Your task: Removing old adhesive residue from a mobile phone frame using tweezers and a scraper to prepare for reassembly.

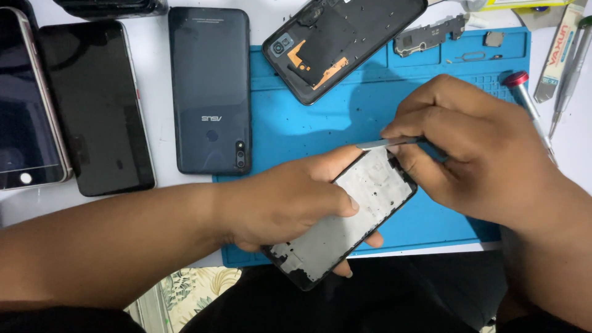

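The left hand (290, 200) gripped the black-rimmed grey phone frame (351, 216) over the blue silicone mat (320, 123) while the right hand (475, 148) pinched a thin metal pry tool (385, 143) at its top edge, mid-prying, apparently needing gentle leverage.

Left hand (283, 200) grips a phone frame (351, 216), tilted, pale inner side up, over the near edge of the blue mat (296, 129). Right hand (475, 154) pinches a thin metal tool (385, 143), its flat tip right at the frame's top edge. On the mat behind, an opened phone (339, 40) lies with its insides showing. Off the mat to the left, a dark phone (211, 89) lies back up, two more beside it. A red-capped screwdriver (524, 95) lies behind the right hand.
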